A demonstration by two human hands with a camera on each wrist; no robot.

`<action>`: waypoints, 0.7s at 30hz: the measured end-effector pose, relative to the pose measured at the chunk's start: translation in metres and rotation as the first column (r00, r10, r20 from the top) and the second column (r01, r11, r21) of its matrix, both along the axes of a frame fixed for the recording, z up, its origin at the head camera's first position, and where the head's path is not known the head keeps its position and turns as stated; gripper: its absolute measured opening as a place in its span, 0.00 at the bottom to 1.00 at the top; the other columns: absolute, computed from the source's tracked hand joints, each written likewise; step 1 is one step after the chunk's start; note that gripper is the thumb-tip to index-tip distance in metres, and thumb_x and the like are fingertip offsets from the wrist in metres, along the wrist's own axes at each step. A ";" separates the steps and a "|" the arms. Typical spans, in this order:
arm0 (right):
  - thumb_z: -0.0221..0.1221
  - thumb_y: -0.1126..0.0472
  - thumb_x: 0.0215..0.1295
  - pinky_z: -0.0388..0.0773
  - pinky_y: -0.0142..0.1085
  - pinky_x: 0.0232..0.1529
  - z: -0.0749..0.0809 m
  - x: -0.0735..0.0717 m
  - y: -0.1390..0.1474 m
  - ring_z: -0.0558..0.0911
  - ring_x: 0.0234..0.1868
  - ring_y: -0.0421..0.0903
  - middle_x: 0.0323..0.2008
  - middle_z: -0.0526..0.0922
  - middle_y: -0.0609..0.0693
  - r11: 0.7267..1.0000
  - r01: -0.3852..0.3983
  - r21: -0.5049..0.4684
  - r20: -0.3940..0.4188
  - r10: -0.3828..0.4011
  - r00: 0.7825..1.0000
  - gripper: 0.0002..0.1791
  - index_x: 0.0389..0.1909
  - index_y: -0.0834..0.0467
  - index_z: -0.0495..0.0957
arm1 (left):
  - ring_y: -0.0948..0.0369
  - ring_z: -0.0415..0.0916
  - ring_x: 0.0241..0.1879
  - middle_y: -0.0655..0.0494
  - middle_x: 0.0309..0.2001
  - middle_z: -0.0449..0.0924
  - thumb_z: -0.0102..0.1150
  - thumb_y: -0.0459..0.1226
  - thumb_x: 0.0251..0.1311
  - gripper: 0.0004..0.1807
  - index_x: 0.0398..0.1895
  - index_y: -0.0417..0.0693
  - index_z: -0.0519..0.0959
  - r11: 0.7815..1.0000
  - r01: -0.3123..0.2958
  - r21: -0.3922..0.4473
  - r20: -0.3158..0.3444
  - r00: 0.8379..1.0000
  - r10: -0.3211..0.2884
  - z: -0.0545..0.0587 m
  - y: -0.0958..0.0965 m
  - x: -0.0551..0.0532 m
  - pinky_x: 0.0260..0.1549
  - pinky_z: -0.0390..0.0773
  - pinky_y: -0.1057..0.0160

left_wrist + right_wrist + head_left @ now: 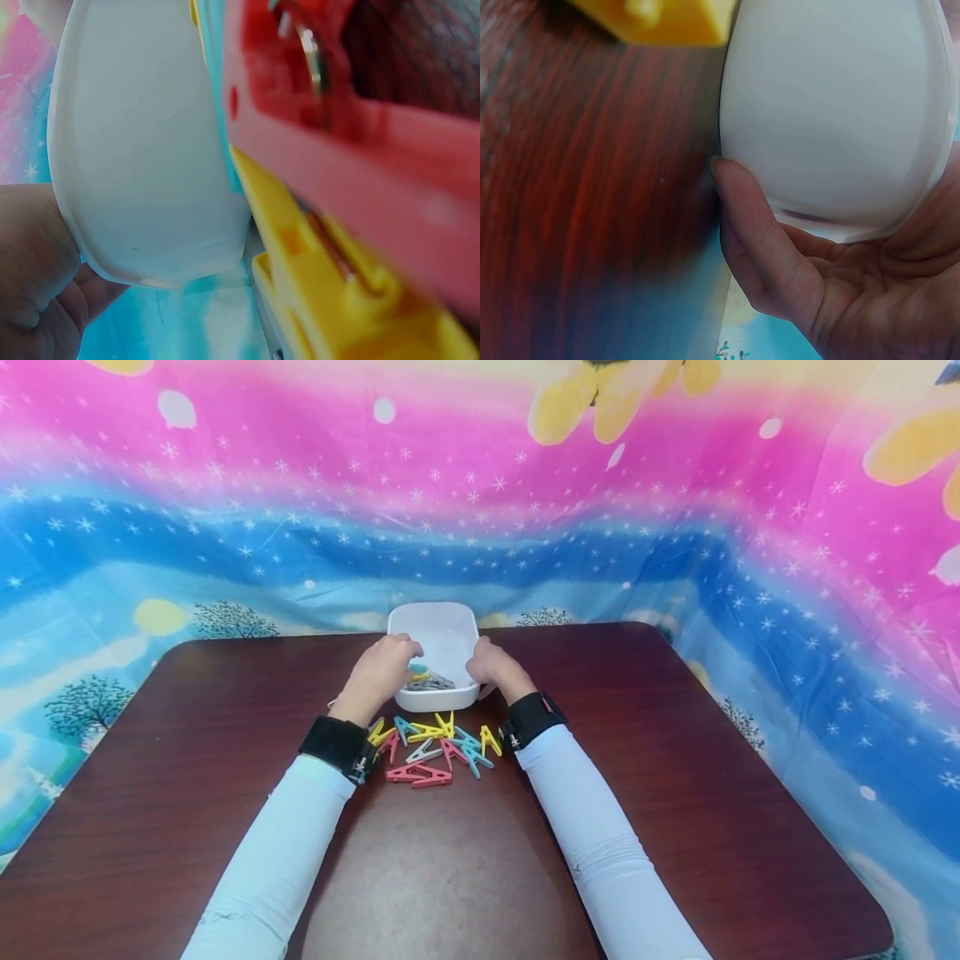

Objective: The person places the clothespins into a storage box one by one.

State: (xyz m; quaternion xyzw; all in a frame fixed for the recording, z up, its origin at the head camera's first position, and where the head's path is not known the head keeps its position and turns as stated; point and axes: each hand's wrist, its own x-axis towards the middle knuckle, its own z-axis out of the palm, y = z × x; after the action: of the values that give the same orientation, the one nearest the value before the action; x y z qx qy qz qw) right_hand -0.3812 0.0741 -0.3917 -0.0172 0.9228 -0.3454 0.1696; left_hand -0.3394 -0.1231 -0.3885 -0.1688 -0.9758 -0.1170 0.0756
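Where both arms reach forward over the dark red-brown bench (435,877), a white container (437,700) stands near its far edge, between the two hands and in front of the patterned cloth (450,560). Its long axis runs away from the person in the head view, and its open top faces up and towards them; whether its base is flat on the bench or slightly raised, I cannot tell. The left hand (380,668) has its grip grasping the rim and wall on the left side; the right hand (501,667) has its grip grasping the opposite side, with fingers curved along the outer wall and a fingertip down by the bench in the right wrist view. Inside, pegs (431,682) are gathered at the near end, mostly grey, with yellow and blue ones at the left beside the fingers; the far part of the floor shows bare white. Outside, just in front of the near wall, loose pegs (425,752) in pink, yellow, blue and grey lie scattered between the wrists, pointing different ways. Nearest the person, a pink peg (433,781) lies with its long axis roughly crosswise, touching or just beside another pink one. At the right edge of the group, a yellow peg (491,737) points its joined end away from the person, its legs spread towards them.
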 end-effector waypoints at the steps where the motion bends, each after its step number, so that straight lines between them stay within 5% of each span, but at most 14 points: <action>1: 0.47 0.66 0.77 0.88 0.45 0.32 0.000 0.000 0.000 0.84 0.48 0.58 0.61 0.71 0.65 1.000 -0.001 0.004 0.001 0.001 1.000 0.36 0.79 0.63 0.42 | 0.48 0.79 0.56 0.44 0.53 0.82 0.71 0.30 0.58 0.22 0.57 0.42 0.82 1.000 0.000 0.002 0.002 1.000 0.000 0.000 0.000 0.000 0.59 0.79 0.49; 12: 0.47 0.67 0.77 0.88 0.44 0.31 -0.002 -0.001 0.002 0.84 0.48 0.58 0.62 0.71 0.65 1.000 0.005 0.003 0.008 -0.005 1.000 0.35 0.79 0.63 0.42 | 0.48 0.75 0.61 0.47 0.57 0.81 0.72 0.34 0.59 0.22 0.58 0.46 0.82 0.997 0.023 0.069 0.002 1.000 -0.023 0.003 -0.006 -0.001 0.61 0.77 0.46; 17: 0.47 0.66 0.77 0.88 0.44 0.31 -0.001 0.000 0.001 0.83 0.48 0.58 0.62 0.71 0.65 1.000 0.002 -0.002 0.004 -0.002 1.000 0.35 0.79 0.63 0.42 | 0.47 0.74 0.60 0.46 0.60 0.79 0.71 0.36 0.60 0.24 0.61 0.45 0.80 0.993 0.040 0.115 0.022 0.999 -0.043 0.021 -0.023 0.005 0.61 0.75 0.44; 21: 0.47 0.67 0.77 0.88 0.45 0.32 0.000 0.000 0.001 0.83 0.48 0.58 0.62 0.71 0.65 1.000 -0.003 -0.015 -0.001 0.003 1.000 0.34 0.78 0.63 0.43 | 0.45 0.74 0.60 0.43 0.60 0.78 0.71 0.36 0.59 0.28 0.63 0.42 0.77 0.990 0.032 0.140 0.118 0.992 -0.049 0.040 -0.045 0.016 0.62 0.73 0.41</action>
State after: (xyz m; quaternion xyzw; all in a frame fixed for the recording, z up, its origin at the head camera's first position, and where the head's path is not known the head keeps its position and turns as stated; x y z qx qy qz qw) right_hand -0.3807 0.0750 -0.3919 -0.0201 0.9203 -0.3522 0.1693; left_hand -0.3231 -0.1678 -0.3489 -0.1757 -0.9645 -0.1956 0.0251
